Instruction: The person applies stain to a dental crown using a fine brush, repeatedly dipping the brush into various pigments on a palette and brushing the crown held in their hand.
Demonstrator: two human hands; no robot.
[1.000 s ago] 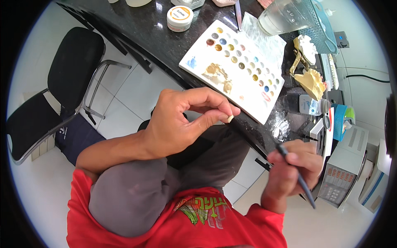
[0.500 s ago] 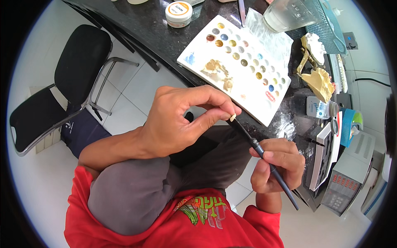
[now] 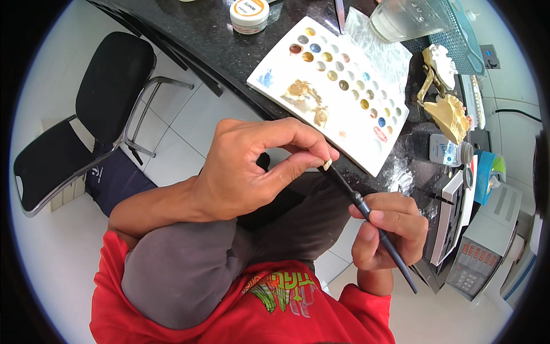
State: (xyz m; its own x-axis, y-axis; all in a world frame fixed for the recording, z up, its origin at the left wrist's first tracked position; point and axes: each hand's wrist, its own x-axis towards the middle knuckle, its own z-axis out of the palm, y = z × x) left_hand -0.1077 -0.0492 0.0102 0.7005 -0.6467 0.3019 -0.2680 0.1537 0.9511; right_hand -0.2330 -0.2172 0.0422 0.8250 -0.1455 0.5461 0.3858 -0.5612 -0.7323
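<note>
Brush (image 3: 358, 200) in right grip (image 3: 398, 229) slants up-left toward cream piece (image 3: 327, 164) left grip (image 3: 252, 166) pinches.

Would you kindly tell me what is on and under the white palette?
On the white palette are rows of round wells, many with coloured contents, plus a brown smear and a blue smear. The dark countertop shows beside it, but whatever lies directly underneath is covered.

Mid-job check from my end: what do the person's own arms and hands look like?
The left hand and right hand are bare, without gloves; no watch, bracelet or cable shows on them. Short, plain red sleeves leave the forearms uncovered, with no clear markings visible there.
</note>
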